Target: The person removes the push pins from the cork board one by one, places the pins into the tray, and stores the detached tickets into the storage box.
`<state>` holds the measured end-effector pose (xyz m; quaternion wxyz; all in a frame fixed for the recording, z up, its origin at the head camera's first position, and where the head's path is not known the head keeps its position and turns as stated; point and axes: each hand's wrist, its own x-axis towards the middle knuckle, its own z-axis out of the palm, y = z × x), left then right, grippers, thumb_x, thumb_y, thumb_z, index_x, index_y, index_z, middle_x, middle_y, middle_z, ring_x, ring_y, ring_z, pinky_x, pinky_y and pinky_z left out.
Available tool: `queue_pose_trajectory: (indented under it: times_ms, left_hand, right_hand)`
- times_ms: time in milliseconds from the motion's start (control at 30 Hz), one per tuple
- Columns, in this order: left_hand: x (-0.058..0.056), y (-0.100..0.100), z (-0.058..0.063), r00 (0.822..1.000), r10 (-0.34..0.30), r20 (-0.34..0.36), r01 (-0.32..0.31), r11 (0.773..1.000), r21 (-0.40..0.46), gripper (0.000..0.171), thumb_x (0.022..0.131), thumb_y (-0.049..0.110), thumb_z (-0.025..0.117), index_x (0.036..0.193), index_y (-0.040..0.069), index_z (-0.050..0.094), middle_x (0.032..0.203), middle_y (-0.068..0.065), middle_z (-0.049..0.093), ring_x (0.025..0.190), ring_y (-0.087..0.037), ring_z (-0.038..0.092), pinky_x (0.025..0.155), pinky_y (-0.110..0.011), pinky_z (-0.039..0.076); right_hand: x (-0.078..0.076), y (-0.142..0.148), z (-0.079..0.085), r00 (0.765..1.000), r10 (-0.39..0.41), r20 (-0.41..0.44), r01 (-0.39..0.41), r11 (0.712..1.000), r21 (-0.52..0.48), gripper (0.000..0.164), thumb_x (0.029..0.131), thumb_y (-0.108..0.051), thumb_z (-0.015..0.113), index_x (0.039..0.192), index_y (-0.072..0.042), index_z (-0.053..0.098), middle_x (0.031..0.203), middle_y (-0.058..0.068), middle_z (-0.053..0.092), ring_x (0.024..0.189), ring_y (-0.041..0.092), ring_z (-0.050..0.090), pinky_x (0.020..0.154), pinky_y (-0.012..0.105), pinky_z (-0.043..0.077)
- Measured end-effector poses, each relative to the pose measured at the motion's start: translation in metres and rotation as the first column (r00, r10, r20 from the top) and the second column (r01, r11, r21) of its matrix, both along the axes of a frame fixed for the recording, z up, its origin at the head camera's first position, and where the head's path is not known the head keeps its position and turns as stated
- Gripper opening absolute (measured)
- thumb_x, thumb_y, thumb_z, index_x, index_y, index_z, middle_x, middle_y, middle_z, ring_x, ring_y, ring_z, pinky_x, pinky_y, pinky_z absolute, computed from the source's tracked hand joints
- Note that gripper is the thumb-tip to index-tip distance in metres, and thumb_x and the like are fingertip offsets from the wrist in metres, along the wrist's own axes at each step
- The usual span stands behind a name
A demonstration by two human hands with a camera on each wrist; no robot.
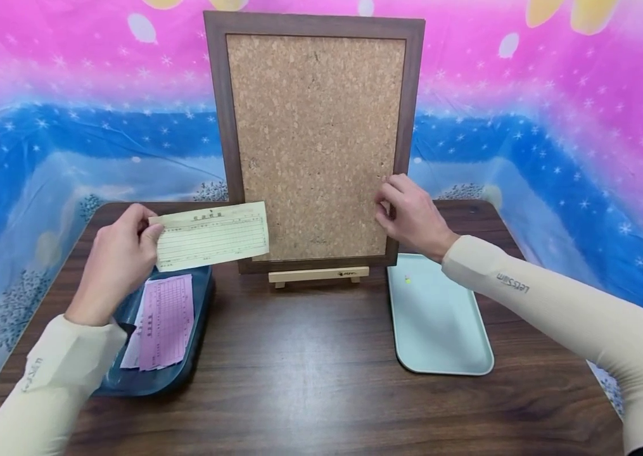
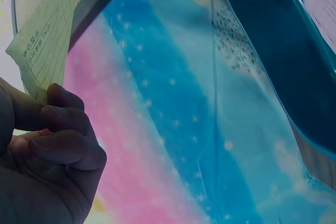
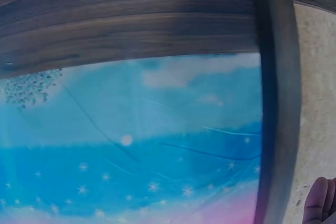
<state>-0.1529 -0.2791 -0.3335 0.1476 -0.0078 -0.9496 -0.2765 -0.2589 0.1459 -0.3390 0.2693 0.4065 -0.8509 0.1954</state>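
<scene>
In the head view the left hand (image 1: 121, 256) pinches a pale yellow printed form (image 1: 213, 234) by its left end, between thumb and fingers. The form's right end overlaps the lower left corner of a framed cork board (image 1: 315, 139). The left wrist view shows the same yellow form (image 2: 47, 35) upright above the fingertips. At the board's lower right edge is the right hand (image 1: 412, 212), its fingers curled toward the cork. Whether anything small sits between those fingers is hidden. Only some fingertips (image 3: 316, 203) show at the corner of the right wrist view.
The board stands on a small wooden easel (image 1: 318, 274). On the left, a dark blue tray (image 1: 198, 323) holds pink and white forms (image 1: 166, 323). A pale green tray (image 1: 443, 323) on the right bears a tiny yellow item (image 1: 408, 279). Beneath is a brown wooden table (image 1: 304, 367).
</scene>
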Motion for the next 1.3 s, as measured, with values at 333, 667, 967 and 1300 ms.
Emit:
queue_pose_trajectory:
  times_ms: [333,667,967,1300]
  left_hand:
    - [0.024,-0.037,0.004,0.992,0.105,0.07,-0.101,0.993,-0.057,0.03,0.101,0.025,0.038,0.108,-0.001,0.051,0.09,-0.021,0.055,0.067,-0.033,0.048,0.05,-0.038,0.032]
    - [0.038,-0.064,-0.013,0.96,0.215,0.18,-0.189,0.97,-0.15,0.027,0.099,0.016,0.041,0.104,-0.008,0.051,0.095,-0.028,0.055,0.067,-0.034,0.049,0.051,-0.037,0.031]
    - [0.048,-0.068,-0.029,0.95,0.174,0.259,-0.135,0.978,-0.16,0.03,0.094,0.011,0.049,0.114,-0.01,0.041,0.087,-0.024,0.055,0.059,-0.027,0.05,0.049,-0.035,0.034]
    - [0.051,-0.064,-0.044,0.898,0.052,0.437,0.044,0.977,-0.209,0.028,0.095,0.01,0.047,0.105,-0.011,0.062,0.089,-0.025,0.064,0.049,-0.02,0.042,0.046,-0.034,0.032]
  right_hand:
    - [0.005,0.03,-0.01,0.998,-0.067,0.019,0.067,0.998,-0.015,0.007,0.081,0.0,0.061,0.086,-0.005,0.061,0.083,0.007,0.053,0.076,0.02,0.046,0.066,0.035,0.039]
    - [0.016,0.059,-0.054,0.984,-0.134,0.115,0.141,0.989,-0.049,0.008,0.081,0.0,0.063,0.085,-0.006,0.061,0.084,0.004,0.053,0.077,0.018,0.048,0.066,0.036,0.042]
    - [0.022,0.079,-0.089,0.921,-0.228,0.316,0.218,0.974,0.068,0.01,0.081,-0.001,0.064,0.084,-0.01,0.06,0.083,0.002,0.053,0.076,0.02,0.051,0.067,0.036,0.044]
    - [0.019,0.085,-0.118,0.846,-0.223,0.484,0.148,0.971,0.189,0.01,0.08,-0.001,0.067,0.08,-0.009,0.061,0.079,-0.001,0.055,0.071,0.013,0.053,0.063,0.033,0.045]
